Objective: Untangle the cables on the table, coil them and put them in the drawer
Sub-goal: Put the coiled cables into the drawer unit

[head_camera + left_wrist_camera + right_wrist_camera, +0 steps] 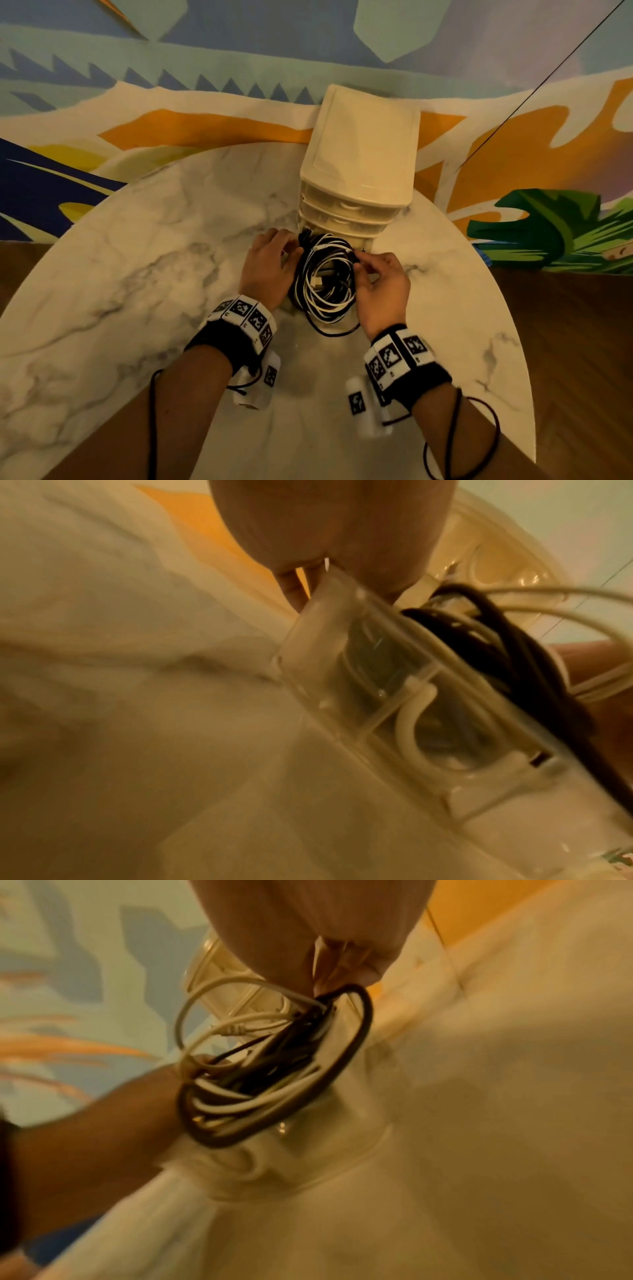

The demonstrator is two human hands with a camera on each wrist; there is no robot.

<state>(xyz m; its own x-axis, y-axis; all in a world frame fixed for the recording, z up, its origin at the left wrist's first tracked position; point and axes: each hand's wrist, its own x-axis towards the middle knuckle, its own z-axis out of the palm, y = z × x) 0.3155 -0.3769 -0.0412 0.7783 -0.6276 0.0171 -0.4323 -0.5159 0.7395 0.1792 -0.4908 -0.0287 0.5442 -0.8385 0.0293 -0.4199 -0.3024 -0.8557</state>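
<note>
Cables (325, 281), black and white, lie coiled together in a clear pulled-out drawer (363, 669) at the foot of a cream plastic drawer unit (359, 161), one black loop hanging over the drawer's near edge. Largest in view is the painted wall (239, 44) behind, with blue, teal, orange and green leaf shapes; below it stands the round white marble-look table (137, 267), grey-veined, over a brown wooden floor (582, 325). The drawer unit sits at the table's far edge against the wall, its upper drawers pushed in. Both forearms carry black wristbands (222, 342) set with white blocks of square black-and-white marker codes; small characters beside the codes are too tiny to read. The left hand (267, 267) rests at the bundle's left side with fingers curled at the drawer's wall; whether it grips anything I cannot tell. The right hand (380, 284) pinches the coils' right side between thumb and fingertips (329, 982).
</note>
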